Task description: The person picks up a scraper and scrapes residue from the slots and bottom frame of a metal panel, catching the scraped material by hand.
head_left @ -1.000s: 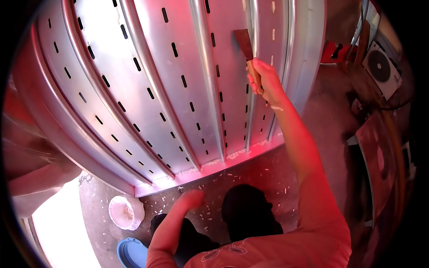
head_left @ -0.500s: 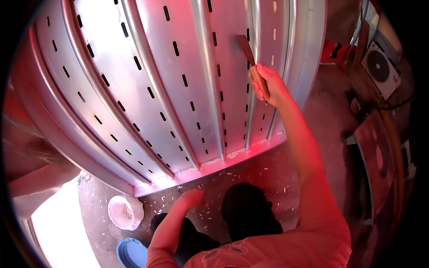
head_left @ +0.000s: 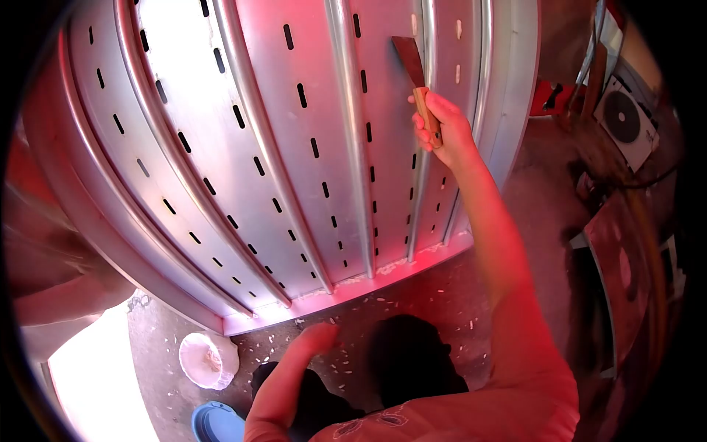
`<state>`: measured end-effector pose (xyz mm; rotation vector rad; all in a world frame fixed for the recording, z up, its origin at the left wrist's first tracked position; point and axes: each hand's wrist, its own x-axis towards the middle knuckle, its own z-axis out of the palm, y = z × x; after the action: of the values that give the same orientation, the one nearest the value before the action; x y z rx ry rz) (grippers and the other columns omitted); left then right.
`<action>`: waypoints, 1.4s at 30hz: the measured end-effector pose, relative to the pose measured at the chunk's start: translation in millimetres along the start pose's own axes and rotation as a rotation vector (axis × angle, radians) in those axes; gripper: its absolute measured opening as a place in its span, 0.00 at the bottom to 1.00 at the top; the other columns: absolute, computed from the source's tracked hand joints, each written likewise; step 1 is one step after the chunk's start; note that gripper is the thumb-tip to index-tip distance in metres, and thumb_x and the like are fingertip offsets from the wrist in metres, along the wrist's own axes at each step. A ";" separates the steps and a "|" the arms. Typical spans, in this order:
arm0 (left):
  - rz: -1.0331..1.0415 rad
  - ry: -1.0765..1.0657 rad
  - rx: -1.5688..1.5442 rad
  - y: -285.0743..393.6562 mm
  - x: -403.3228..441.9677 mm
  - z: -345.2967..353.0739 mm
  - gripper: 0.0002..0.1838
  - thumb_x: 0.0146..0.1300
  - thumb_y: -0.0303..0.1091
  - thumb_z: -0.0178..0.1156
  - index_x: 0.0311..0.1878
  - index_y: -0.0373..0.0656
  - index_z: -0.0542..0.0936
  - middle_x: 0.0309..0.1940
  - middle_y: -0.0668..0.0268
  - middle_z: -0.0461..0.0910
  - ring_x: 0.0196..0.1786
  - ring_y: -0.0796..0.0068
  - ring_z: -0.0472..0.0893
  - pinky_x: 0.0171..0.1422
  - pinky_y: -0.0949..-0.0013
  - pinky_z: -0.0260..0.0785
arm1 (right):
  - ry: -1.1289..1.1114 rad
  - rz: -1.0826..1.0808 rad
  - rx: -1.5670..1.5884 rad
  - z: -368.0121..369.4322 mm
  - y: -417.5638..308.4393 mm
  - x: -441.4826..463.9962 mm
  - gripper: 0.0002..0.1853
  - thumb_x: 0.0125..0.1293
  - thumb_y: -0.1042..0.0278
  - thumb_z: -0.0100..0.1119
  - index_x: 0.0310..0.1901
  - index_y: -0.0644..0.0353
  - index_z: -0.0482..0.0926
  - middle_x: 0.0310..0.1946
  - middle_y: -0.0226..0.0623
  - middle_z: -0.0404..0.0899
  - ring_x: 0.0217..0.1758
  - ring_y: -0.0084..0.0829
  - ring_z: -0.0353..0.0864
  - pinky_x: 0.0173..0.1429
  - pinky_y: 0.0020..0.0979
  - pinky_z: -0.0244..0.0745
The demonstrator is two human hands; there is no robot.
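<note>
My right hand [head_left: 447, 127] is closed round the wooden handle of a scraper [head_left: 410, 62]. Its flat dark blade points up and left, over a large curved metal panel [head_left: 294, 147] with raised ribs and rows of dark slots. The blade lies just left of a rib near the right side; whether its edge touches the metal, I cannot tell. White pieces [head_left: 458, 31] fill a few slots at the upper right. Low in front of me, above my legs, my left hand [head_left: 318, 337] is curled closed. Its fingertips are hidden, and so is anything inside them.
White scraps lie along the panel's bottom rim [head_left: 353, 289] and on the floor [head_left: 471, 309]. At lower left stand a white-lined bin [head_left: 209, 361] and a blue basin [head_left: 219, 423]. A white unit with a round dark grille [head_left: 626, 118] is at the right.
My right hand and the scraper have moved up along the panel. The panel sits slightly lower in view as my head has shifted. My left hand stays by my legs.
</note>
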<state>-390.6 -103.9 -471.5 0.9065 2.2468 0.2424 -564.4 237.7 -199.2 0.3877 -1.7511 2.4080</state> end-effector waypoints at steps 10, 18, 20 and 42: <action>-0.019 -0.007 -0.009 4.8 -1.9 0.1 0.22 0.58 0.48 0.58 0.44 0.37 0.78 0.40 0.48 0.80 0.45 0.50 0.80 0.49 0.53 0.73 | 0.066 0.072 -0.061 2.1 -20.9 0.3 0.18 0.72 0.55 0.41 0.45 0.63 0.72 0.19 0.32 0.69 0.13 0.20 0.63 0.14 0.23 0.54; -0.013 -0.038 0.006 1.4 4.7 4.0 0.21 0.58 0.47 0.58 0.46 0.38 0.77 0.40 0.47 0.79 0.46 0.47 0.78 0.50 0.51 0.71 | 0.120 -0.028 -0.184 10.8 -36.0 25.2 0.17 0.73 0.56 0.41 0.44 0.63 0.72 0.19 0.32 0.69 0.12 0.20 0.62 0.14 0.23 0.55; -0.015 -0.021 -0.010 -6.1 11.8 5.6 0.21 0.58 0.47 0.58 0.45 0.38 0.77 0.40 0.47 0.79 0.45 0.46 0.78 0.50 0.51 0.71 | 0.127 -0.004 -0.181 8.1 -29.3 20.1 0.17 0.73 0.55 0.41 0.44 0.63 0.72 0.19 0.32 0.69 0.13 0.20 0.62 0.15 0.23 0.55; -0.039 -0.050 -0.044 10.5 -5.1 -24.3 0.21 0.60 0.47 0.55 0.42 0.35 0.79 0.39 0.47 0.80 0.45 0.48 0.80 0.49 0.53 0.73 | 0.051 -0.075 -0.086 37.9 -71.1 17.5 0.17 0.73 0.55 0.41 0.43 0.63 0.70 0.19 0.31 0.67 0.15 0.20 0.62 0.16 0.23 0.54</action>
<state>-398.5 -97.6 -446.5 0.8362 2.2018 0.2485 -557.8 223.3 -118.3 0.3711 -1.7782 2.2621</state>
